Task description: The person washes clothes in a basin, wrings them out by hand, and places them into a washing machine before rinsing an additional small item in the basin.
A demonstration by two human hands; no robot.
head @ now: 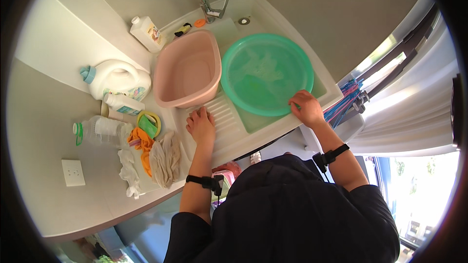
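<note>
My left hand point(202, 125) presses down on the ribbed washboard point(223, 120) moulded into the white laundry sink, its fingers bent. Whether anything small lies under those fingertips is hidden. Just beyond them stands a pink plastic basin point(186, 73) with nothing visible inside. To its right, a round green plastic basin point(252, 96) holds water with foam on the surface. A brighter green patch shows in that water, too blurred to name. My right hand point(307, 109) curls its fingers and thumb at the green basin's near right rim.
A chrome faucet point(209, 9) rises behind the basins, near a scrub brush point(182, 29). Along the left stand a detergent jug point(120, 78), white bottles point(146, 34) and a clear plastic bottle point(104, 130). An orange cloth point(142, 142) and a beige cloth point(166, 160) lie nearby. Hangers point(342, 102) hang at right.
</note>
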